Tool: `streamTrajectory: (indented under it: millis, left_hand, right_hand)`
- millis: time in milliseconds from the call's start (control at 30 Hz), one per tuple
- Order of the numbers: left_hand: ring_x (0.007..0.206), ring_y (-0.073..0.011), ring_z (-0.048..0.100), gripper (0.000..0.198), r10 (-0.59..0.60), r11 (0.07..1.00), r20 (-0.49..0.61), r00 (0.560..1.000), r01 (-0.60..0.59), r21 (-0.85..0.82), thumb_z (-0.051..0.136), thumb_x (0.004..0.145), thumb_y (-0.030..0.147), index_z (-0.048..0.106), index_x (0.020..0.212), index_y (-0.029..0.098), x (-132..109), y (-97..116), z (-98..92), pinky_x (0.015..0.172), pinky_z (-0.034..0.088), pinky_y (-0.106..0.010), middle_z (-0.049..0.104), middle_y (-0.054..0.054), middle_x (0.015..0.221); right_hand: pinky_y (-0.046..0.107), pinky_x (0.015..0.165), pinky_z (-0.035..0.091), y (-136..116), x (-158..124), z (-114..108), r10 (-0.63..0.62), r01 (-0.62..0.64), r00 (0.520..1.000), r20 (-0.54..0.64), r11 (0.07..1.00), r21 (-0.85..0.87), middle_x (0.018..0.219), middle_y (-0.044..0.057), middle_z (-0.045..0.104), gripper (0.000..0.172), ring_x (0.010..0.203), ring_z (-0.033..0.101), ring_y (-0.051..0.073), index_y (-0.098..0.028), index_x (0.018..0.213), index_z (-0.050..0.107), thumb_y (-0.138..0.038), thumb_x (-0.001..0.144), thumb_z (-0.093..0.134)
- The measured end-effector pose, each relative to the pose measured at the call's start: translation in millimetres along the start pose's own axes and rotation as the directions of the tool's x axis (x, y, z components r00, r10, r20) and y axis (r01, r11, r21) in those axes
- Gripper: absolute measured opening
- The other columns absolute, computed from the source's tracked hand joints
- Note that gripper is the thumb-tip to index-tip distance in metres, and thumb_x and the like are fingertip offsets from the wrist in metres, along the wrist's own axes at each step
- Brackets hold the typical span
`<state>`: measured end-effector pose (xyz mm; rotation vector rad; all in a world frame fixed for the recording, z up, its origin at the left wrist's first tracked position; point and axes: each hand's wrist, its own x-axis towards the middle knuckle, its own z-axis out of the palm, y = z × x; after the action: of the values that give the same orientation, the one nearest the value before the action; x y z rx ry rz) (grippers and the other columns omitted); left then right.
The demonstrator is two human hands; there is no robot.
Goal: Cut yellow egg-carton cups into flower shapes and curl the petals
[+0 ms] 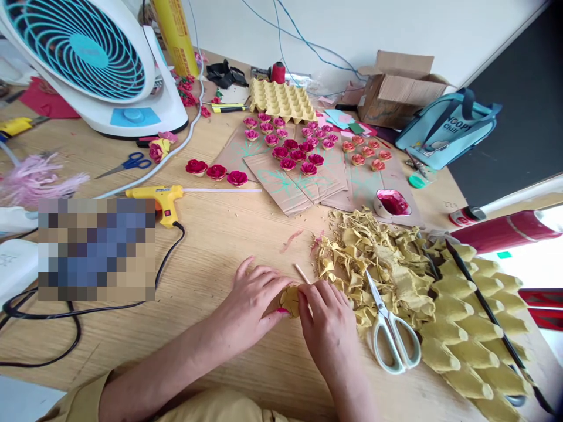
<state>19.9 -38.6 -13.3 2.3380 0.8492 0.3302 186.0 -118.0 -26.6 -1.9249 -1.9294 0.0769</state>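
Note:
Between my two hands, close over the wooden table (211, 351), is a small yellow egg-carton flower (289, 301), partly covered by my fingers. My left hand (257, 296) pinches it from the left with thumb and fingers. From the right, my right hand (328, 313) grips its other side, the fingertips bent over it. A thin pale stick (301, 273) shows just beyond the right fingers. To the right lie torn yellow egg-carton scraps (373, 252) and white-handled scissors (393, 337), their blades parted slightly.
Painted paper roses (298, 155) stand on cardboard sheets (285, 196) at the back. A yellow glue gun (160, 199) and a white fan (145, 99) are at left. Far right lies an egg tray (466, 334) with a paintbrush (479, 299) across it; a paint dish (393, 203) sits behind the scraps.

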Motion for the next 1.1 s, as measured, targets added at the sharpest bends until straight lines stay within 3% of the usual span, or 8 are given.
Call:
streamTrajectory:
  millis: [133,300,533,700,833,900,1000,1100]
  left_hand:
    - [0.114,-0.0236,0.055,0.036,-0.006,1.0,-0.002,1.0,0.006,0.005,0.065,0.086,0.018,0.057,0.12,0.025,0.5,-0.4,1.0,0.113,0.019,-0.054,0.068,-0.004,0.115]
    - [0.112,-0.0241,0.056,0.039,-0.016,1.0,-0.029,0.999,0.017,0.016,0.064,0.084,0.016,0.056,0.121,0.025,-0.7,-0.2,3.3,0.112,0.021,-0.053,0.068,-0.005,0.115]
    - [0.11,-0.023,0.056,0.045,0.03,0.999,-0.044,0.999,-0.029,0.027,0.06,0.082,0.008,0.054,0.123,0.025,-1.1,5.3,4.4,0.109,0.025,-0.05,0.068,-0.003,0.114]
    - [0.111,-0.0244,0.057,0.044,0.046,0.999,-0.107,0.993,-0.046,0.001,0.062,0.084,0.013,0.054,0.125,0.025,-0.5,16.5,-0.8,0.103,0.037,-0.047,0.067,-0.006,0.116]
    - [0.112,-0.0213,0.061,0.045,-0.021,0.987,-0.204,0.979,-0.012,-0.162,0.057,0.088,0.014,0.048,0.131,0.024,-0.9,25.2,0.4,0.095,0.049,-0.036,0.064,-0.009,0.123]
    - [0.101,-0.0195,0.067,0.043,-0.098,0.963,-0.214,0.972,0.038,-0.268,0.058,0.087,0.015,0.049,0.129,0.023,-0.4,28.2,2.9,0.091,0.053,-0.034,0.067,-0.008,0.119]
    - [0.077,-0.0158,0.072,0.031,-0.187,0.884,-0.11,0.976,0.118,-0.452,0.057,0.088,0.018,0.057,0.119,0.022,2.1,30.8,5.5,0.079,0.057,-0.028,0.075,-0.004,0.1]
    - [0.07,-0.0142,0.072,0.025,-0.224,0.785,-0.029,0.974,0.163,-0.598,0.053,0.09,0.02,0.061,0.113,0.02,5.0,30.5,6.7,0.068,0.058,-0.023,0.075,-0.003,0.093]
  right_hand:
    - [0.032,0.07,0.043,4.5,0.0,-1.1,0.037,-0.035,0.999,-0.01,0.994,0.099,0.08,0.004,0.063,0.014,0.073,0.058,0.019,-0.02,0.094,0.064,-0.016,0.096,0.051]
    - [0.026,0.061,0.046,12.2,1.3,-10.1,0.194,-0.177,0.981,-0.012,0.918,0.356,0.087,0.004,0.064,0.018,0.069,0.059,0.016,-0.021,0.103,0.065,-0.021,0.098,0.048]
    - [0.027,0.068,0.048,3.6,3.3,-9.0,0.124,-0.163,0.985,0.123,0.904,0.395,0.092,0.002,0.067,0.018,0.073,0.062,0.016,-0.024,0.104,0.066,-0.016,0.09,0.06]
    - [0.025,0.062,0.046,-0.3,3.0,-6.6,0.179,-0.156,0.984,-0.012,0.887,0.434,0.08,0.001,0.063,0.014,0.064,0.057,0.014,-0.02,0.091,0.066,-0.014,0.093,0.053]
    - [0.024,0.061,0.047,-1.6,1.0,-7.5,0.242,-0.159,0.964,-0.114,0.859,0.486,0.077,0.0,0.062,0.011,0.064,0.056,0.013,-0.02,0.091,0.063,-0.018,0.094,0.053]
    - [0.024,0.06,0.047,-2.2,-0.3,-7.4,0.269,-0.163,0.952,-0.145,0.847,0.506,0.076,0.0,0.063,0.008,0.063,0.057,0.013,-0.02,0.092,0.062,-0.019,0.093,0.054]
    - [0.023,0.057,0.046,-2.6,-2.0,-7.0,0.284,-0.156,0.942,-0.178,0.842,0.517,0.073,-0.002,0.062,0.005,0.06,0.055,0.012,-0.021,0.09,0.059,-0.021,0.093,0.055]
    - [0.021,0.055,0.045,-2.8,-3.2,-7.1,0.277,-0.155,0.944,-0.178,0.852,0.501,0.071,-0.003,0.06,0.008,0.057,0.053,0.011,-0.021,0.087,0.057,-0.022,0.094,0.053]
